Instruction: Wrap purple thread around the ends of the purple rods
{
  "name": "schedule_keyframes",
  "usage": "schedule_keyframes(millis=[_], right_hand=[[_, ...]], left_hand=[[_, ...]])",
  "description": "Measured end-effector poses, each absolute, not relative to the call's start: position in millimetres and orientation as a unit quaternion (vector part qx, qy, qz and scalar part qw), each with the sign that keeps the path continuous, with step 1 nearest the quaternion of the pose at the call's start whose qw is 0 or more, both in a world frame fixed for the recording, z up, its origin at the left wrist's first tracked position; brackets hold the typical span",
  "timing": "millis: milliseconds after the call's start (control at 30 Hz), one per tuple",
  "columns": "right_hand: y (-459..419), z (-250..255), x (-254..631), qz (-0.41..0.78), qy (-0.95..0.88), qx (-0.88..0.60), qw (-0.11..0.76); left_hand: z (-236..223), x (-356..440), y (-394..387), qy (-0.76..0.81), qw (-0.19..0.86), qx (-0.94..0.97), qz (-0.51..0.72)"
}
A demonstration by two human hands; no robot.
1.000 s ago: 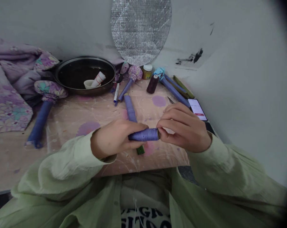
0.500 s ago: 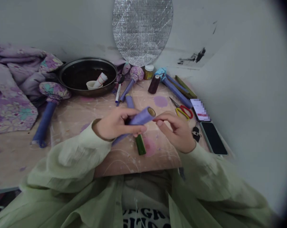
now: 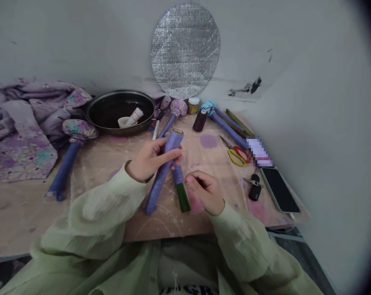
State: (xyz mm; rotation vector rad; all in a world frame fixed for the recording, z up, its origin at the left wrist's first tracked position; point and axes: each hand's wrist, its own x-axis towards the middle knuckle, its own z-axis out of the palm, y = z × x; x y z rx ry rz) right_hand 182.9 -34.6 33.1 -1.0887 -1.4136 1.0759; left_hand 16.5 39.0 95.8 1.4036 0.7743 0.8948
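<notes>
My left hand [image 3: 150,159] is shut around a long tube wound in purple-blue thread [image 3: 164,174], whose open end points up and away from me. The tube's lower end rests near the table. My right hand [image 3: 204,192] hangs just right of the tube, its fingertips pinched together with nothing visible between them. It is nearest a second thread-wound rod with a green end [image 3: 181,190], lying on the painted wooden table [image 3: 210,164]. That rod's far part is hidden behind my left hand and the tube.
A black pan [image 3: 121,110] holds a white bowl and a tube at the back. Floral purple cloth [image 3: 22,151], a cloth-headed blue rod [image 3: 67,159], a dark thread spool [image 3: 200,121], yellow-red scissors [image 3: 236,155], car keys [image 3: 254,188] and a phone [image 3: 279,190] lie around. A wall bounds the right side.
My right hand has let go of the purple tube and dropped nearer the table. The tube now stands steeper in my left hand. The view has tilted up, showing more wall.
</notes>
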Motion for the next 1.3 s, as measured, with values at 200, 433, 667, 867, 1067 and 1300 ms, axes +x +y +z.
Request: schedule_keyframes(millis=[200,433,667,867,1067,1300], right_hand=[[-42,22,193,0.412,-0.531,-0.490,0.556],[-40,22,198,0.416,-0.499,-0.501,0.572],[-39,22,197,0.426,-0.497,-0.485,0.579],[-36,25,198,0.436,-0.538,-0.483,0.535],[-33,33,205,0.396,-0.551,-0.519,0.520],[-30,36,207,0.403,-0.563,-0.508,0.513]], left_hand=[[93,20,34,0.318,0.633,0.595,0.379],[91,20,28,0.321,0.605,0.648,0.333],[92,26,26,0.335,0.507,0.726,0.322],[90,26,25,0.363,0.449,0.759,0.300],[89,26,30,0.376,0.430,0.769,0.289],[84,26,31,0.395,0.408,0.777,0.271]])
